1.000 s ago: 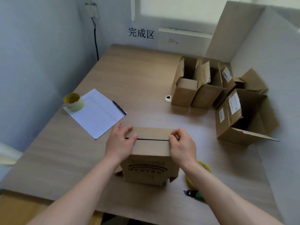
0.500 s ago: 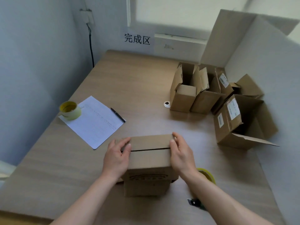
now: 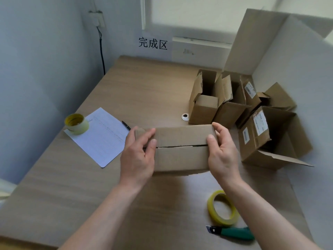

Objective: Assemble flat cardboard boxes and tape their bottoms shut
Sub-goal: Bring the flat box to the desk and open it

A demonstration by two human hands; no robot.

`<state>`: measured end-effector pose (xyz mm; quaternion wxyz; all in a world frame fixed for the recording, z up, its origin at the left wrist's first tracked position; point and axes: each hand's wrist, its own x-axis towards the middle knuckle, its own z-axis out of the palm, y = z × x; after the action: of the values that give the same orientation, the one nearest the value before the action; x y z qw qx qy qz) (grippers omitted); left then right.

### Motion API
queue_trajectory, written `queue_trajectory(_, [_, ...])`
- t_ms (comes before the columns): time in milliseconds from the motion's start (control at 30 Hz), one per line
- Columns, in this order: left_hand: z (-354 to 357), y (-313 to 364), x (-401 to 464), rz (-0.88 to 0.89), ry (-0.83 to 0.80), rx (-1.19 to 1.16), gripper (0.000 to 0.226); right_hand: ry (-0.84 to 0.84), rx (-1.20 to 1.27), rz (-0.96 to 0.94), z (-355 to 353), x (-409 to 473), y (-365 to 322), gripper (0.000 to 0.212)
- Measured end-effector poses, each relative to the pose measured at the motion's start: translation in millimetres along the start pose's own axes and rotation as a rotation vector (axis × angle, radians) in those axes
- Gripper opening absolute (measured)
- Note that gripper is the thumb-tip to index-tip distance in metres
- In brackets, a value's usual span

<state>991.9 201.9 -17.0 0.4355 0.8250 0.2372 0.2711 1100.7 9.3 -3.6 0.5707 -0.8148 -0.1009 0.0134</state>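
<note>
The cardboard box (image 3: 181, 147) has come up off the worktop (image 3: 75, 186) since a moment ago; half a second back it stood on the wood with its printed front face showing, and now it is held in the air between the two hands, its folded bottom flaps turned up toward the viewer with the seam between them running across as a dark slit, untaped. The left hand (image 3: 137, 156) grips the box's left end, fingers curled over the flaps and lying across the seam. The right hand (image 3: 222, 152) grips the right end, thumb on the flaps at the seam and fingers wrapped round the far edge. The yellow tape roll (image 3: 222, 207), earlier half hidden behind the right wrist, now lies in plain sight near the front edge, with the green-handled knife (image 3: 232, 232) just beside it. The second tape roll (image 3: 76, 123) rests on the sheet of paper (image 3: 102, 138) to the left, a pen (image 3: 126, 125) beside it, and the assembled boxes (image 3: 239, 109) sit clustered at the right.
</note>
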Motion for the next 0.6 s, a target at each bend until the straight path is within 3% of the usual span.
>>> queue_trajectory(133, [18, -29, -16, -0.196, -0.222, 0.114, 0.031, -0.105, -0.172, 0.209, 13, -26, 42, 0.036])
queue_trajectory(600, [24, -31, -1, -0.264, -0.217, 0.041, 0.027, -0.191, -0.216, 0.314, 16, -10, 39, 0.042])
